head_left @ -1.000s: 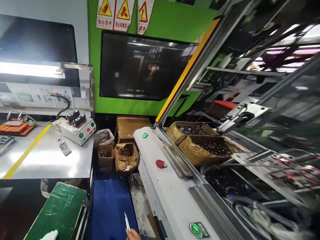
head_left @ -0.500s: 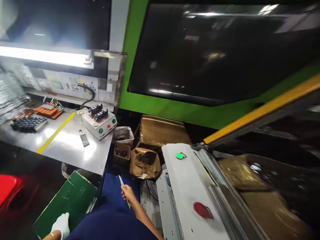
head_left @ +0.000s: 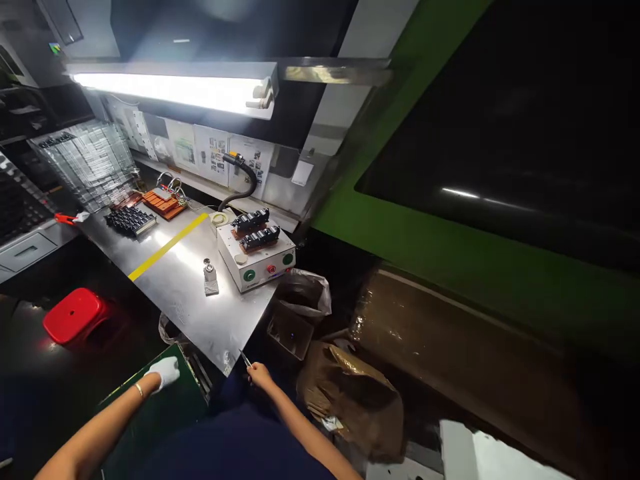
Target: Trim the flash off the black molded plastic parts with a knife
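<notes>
My right hand [head_left: 259, 375] is closed around a slim knife [head_left: 245, 359], whose pointed tip slants up and left near the front corner of the metal workbench [head_left: 183, 313]. To its left, my left hand [head_left: 165, 373] wears a white glove. It hovers over or rests on a green flat-topped surface [head_left: 145, 427]; contact is unclear, and the gloved fingers blur together. On the bench stand a small metal stand with a round top [head_left: 210, 277] and a white control box [head_left: 257, 270] carrying black moulded parts [head_left: 259, 238].
Black parts [head_left: 129, 221] and an orange fixture [head_left: 164, 202] lie farther back on the bench. A red stool [head_left: 75, 315] stands at left. Right of the bench are a lined bin [head_left: 320, 293], an open brown bag [head_left: 350, 393] and a large wrapped carton [head_left: 450, 347].
The view has swung left, bringing the bench closer to the middle. My left hand has moved up and forward over the green surface; my right hand still holds the knife, now near the bench corner.
</notes>
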Motion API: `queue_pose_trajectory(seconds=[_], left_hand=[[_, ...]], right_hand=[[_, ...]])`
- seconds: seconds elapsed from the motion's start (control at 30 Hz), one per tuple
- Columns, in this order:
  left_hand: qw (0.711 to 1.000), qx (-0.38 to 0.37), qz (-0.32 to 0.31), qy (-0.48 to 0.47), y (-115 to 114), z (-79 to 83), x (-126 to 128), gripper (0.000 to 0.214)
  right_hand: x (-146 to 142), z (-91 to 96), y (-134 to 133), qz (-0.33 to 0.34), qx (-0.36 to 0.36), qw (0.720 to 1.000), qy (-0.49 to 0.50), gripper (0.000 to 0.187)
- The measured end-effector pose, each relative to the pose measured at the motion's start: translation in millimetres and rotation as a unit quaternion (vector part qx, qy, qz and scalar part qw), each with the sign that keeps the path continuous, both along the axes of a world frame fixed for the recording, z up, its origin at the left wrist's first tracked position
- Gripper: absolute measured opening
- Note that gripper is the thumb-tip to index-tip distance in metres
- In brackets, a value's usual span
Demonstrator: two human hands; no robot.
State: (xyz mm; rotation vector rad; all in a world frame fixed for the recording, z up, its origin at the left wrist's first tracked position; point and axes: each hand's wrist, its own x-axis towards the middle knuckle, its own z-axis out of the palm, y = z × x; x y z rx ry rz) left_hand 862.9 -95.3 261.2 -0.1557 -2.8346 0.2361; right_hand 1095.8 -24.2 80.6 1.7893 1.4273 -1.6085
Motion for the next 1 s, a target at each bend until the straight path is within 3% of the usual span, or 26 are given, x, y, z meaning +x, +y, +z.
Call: queue_pose_trajectory(seconds=[0.07, 0.13, 0.23, 0.33, 0.43, 0.57, 0.67, 0.77, 0.87, 0.93, 1.0], left_hand=[[0.975, 0.042, -0.176, -0.132, 61, 7.4, -2, 0.029], [0.920, 0.071, -0.317, -0.219, 141, 15.9, -5, 0.031], [0.850, 0.094, -0.444, -0.269, 268, 26.7, -8, 0.034], [0.800, 0.107, -0.516, -0.285, 369, 28.9, -5, 0.039], [0.775, 0.103, -0.545, -0.304, 426, 23.1, 1, 0.039], [0.762, 0.094, -0.539, -0.348, 459, 19.9, 4, 0.031], [0.763, 0.115, -0.522, -0.363, 458, 28.8, -5, 0.033], [0.791, 0.167, -0.479, -0.342, 415, 37.4, -32, 0.041], [0.850, 0.201, -0.366, -0.321, 316, 33.6, -60, 0.052], [0.899, 0.210, -0.172, -0.345, 227, 23.3, -65, 0.058], [0.911, 0.179, -0.025, -0.370, 135, 9.3, -56, 0.059]], right_hand=[[-3, -1.4, 24, 0.039, 0.018, 0.999, 0.008, 0.035], [-1, -2.3, 45, 0.073, 0.039, 0.996, 0.015, 0.035], [7, -4.9, 67, 0.111, 0.067, 0.991, 0.015, 0.033], [19, -8.2, 82, 0.136, 0.079, 0.988, 0.006, 0.031], [31, -9.4, 94, 0.161, 0.089, 0.983, 0.004, 0.028], [39, -6.3, 113, 0.206, 0.107, 0.973, 0.008, 0.020], [32, -3.4, 129, 0.265, 0.122, 0.956, 0.013, 0.020], [9, -4.4, 143, 0.340, 0.139, 0.930, 0.026, 0.021], [-27, -9.7, 148, 0.410, 0.162, 0.897, 0.043, 0.029], [-55, -13.3, 149, 0.446, 0.178, 0.876, 0.051, 0.031], [-83, -15.1, 151, 0.470, 0.201, 0.857, 0.058, 0.031]])
